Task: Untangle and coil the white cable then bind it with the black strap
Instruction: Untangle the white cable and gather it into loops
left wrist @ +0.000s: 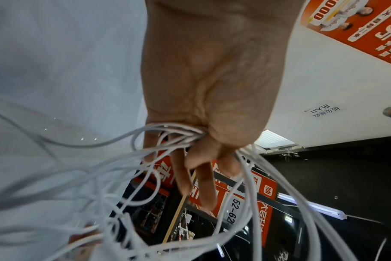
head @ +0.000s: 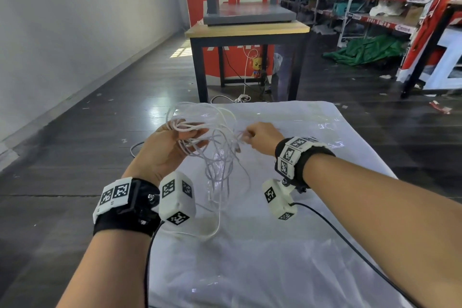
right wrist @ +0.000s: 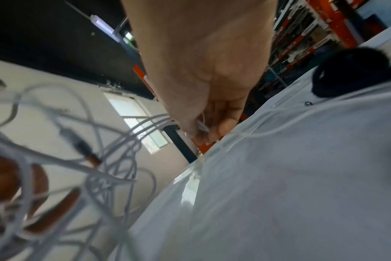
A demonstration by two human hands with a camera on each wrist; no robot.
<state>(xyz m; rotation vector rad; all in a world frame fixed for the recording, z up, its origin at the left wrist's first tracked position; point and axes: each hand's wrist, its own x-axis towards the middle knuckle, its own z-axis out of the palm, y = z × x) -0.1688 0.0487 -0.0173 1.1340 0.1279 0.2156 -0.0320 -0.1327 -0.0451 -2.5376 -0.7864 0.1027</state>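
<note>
Warehouse shelving at two o'clock; white-covered table [head: 287, 245] below. Left hand [head: 166, 151] grips gathered loops of white cable [head: 220, 170] at eleven o'clock; right hand [head: 262, 137] pinches strands at one. Best to draw slack gently, avoiding tightening knots.

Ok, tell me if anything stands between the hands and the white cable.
Nothing visible does. The left hand already grips a bundle of the white cable loops, and the right hand pinches strands beside it, above the table.
</note>
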